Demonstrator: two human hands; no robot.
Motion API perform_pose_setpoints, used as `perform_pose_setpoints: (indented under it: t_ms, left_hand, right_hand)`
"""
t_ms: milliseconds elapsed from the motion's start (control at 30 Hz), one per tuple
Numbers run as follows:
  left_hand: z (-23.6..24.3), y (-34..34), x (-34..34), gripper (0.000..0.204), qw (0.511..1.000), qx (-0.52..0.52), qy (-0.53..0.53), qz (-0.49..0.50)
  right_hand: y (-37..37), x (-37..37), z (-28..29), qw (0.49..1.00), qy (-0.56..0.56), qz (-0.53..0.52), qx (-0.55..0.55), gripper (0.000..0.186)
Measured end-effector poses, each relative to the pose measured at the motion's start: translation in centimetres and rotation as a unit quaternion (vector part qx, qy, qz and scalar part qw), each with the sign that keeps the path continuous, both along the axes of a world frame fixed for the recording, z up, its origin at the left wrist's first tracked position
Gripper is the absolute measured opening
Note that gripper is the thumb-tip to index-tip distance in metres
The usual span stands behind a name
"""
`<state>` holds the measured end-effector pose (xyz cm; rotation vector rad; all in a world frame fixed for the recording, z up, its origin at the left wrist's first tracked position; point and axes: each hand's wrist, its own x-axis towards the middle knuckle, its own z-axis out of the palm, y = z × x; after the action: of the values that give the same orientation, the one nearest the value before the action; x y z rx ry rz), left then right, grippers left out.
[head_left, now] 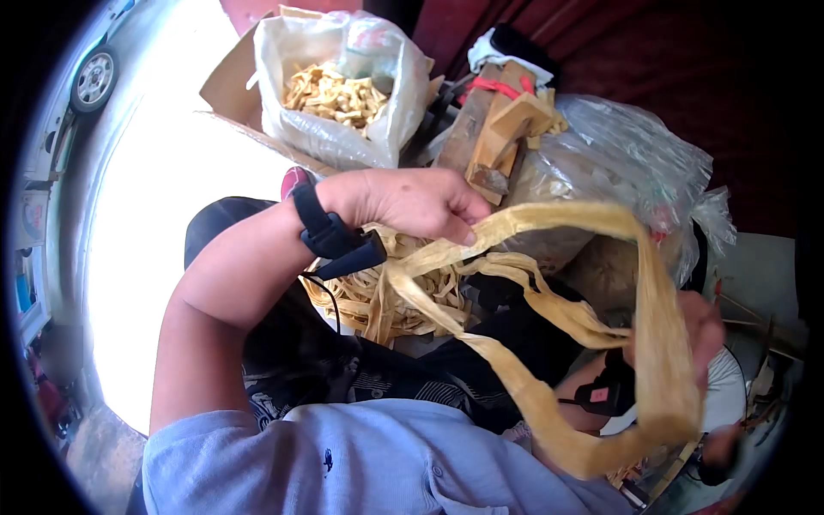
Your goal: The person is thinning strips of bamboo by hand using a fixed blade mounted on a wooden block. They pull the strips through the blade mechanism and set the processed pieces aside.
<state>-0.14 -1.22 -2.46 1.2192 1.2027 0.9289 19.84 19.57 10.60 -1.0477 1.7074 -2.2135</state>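
Left hand (412,202) clenched on one end of a long tan strip (549,219), thumb and fingertips pinching it flat; strip runs out from those fingers, arcs over to the right hand (687,335), loops round it and hangs down below; a second run trails back from the left fingers across the lap. Right hand mostly hidden behind the strip; it looks curled inside the loop, but I can't tell how tight. Black bands on both wrists.

Handling, judged: strip is light, limp, ribbon-like, fibrous; it folds and twists freely, likely splits along its length if yanked; best held flat across the width near an end, not bunched.

Just under the left fingers sits a pile (386,296) of the same strips, touching the wrist; beyond the knuckles a white bag (343,86) of cut pieces in a box, wood blocks (498,129) beside it, a clear bag (618,163) behind the arc.

Room: tight around the left fingers; open air only between the hands and below the loop.
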Motion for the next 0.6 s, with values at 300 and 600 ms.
perform_pose_setpoints:
  t_ms: [300, 600]
  left_hand:
    - [0.4, 1.1, -0.7, 0.020, 0.971, 0.063, 0.232, 0.004]
    - [1.2, 0.9, -0.3, 0.029, 0.904, 0.215, 0.368, 0.043]
  right_hand:
    - [-2.7, -0.9, -7.4, 0.761, -0.166, -0.497, 0.383, 0.032]
    - [-3.6, 1.7, -1.9, 0.949, 0.013, -0.315, 0.022, 0.034]
